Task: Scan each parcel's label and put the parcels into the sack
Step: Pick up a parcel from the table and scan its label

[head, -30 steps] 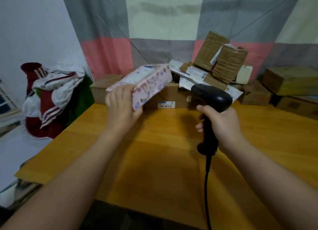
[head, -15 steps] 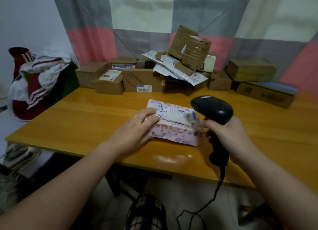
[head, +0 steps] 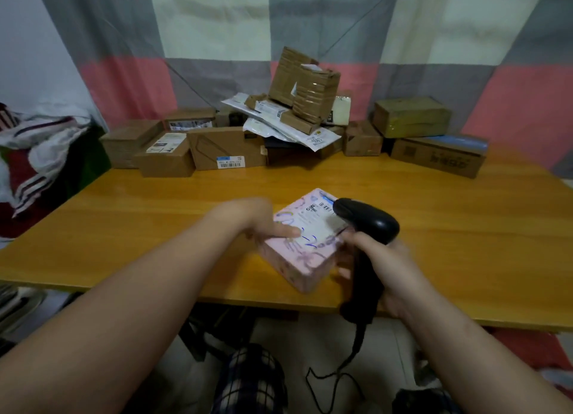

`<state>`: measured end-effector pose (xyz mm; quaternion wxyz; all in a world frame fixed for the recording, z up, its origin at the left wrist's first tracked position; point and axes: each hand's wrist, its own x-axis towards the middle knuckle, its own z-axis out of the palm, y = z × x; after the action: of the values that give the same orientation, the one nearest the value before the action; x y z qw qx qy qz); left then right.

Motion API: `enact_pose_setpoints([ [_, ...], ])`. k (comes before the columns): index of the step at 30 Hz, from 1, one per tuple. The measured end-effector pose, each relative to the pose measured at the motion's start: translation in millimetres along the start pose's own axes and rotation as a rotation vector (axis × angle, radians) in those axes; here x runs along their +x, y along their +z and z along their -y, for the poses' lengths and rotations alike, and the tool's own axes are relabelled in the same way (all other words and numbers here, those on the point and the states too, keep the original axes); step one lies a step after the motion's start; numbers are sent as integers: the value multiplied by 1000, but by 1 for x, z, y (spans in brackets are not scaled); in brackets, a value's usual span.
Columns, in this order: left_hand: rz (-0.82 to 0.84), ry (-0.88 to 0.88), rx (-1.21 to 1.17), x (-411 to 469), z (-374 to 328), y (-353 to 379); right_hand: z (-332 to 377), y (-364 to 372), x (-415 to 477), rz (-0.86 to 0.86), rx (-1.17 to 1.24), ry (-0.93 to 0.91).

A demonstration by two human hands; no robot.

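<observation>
A pink patterned parcel (head: 302, 252) lies near the front edge of the wooden table (head: 155, 227), its white label (head: 316, 212) facing up. My left hand (head: 263, 221) holds its left side, fingers pressed on top. My right hand (head: 381, 268) grips the handle of a black barcode scanner (head: 369, 221), whose head sits over the label's right end. The sack (head: 40, 159), red, white and green, stands off the table's left end.
Several cardboard boxes (head: 226, 148) and flat mailers (head: 279, 128) are heaped along the table's far edge before a checked curtain. More boxes (head: 437, 153) sit at the back right. The scanner's cable (head: 353, 351) hangs below the table edge, above my checked trousers (head: 248, 379).
The parcel went from raised in my left hand down onto the table, then turned so its label points away. The scanner moved in over the label.
</observation>
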<state>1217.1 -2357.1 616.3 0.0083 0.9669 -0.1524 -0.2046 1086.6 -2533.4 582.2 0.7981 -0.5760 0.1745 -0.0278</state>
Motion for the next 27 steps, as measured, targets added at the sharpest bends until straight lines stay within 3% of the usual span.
enact_pose_setpoints([
  [3,-80,47,-150,-5,-12,17,3,-7,1,-25,-1,-17],
  [7,-149,216,-901,-12,-15,50,5,-16,0,-18,56,43],
  [11,-138,248,-1211,-8,-16,60,6,-21,0,-39,70,-114],
  [16,-276,311,-1251,-10,-11,56,16,-25,-4,12,4,-299],
  [20,-385,256,-1211,-11,-4,47,21,-27,-9,-83,-321,-509],
  [27,-387,226,-1368,2,4,39,36,-2,-5,-96,-586,-520],
])
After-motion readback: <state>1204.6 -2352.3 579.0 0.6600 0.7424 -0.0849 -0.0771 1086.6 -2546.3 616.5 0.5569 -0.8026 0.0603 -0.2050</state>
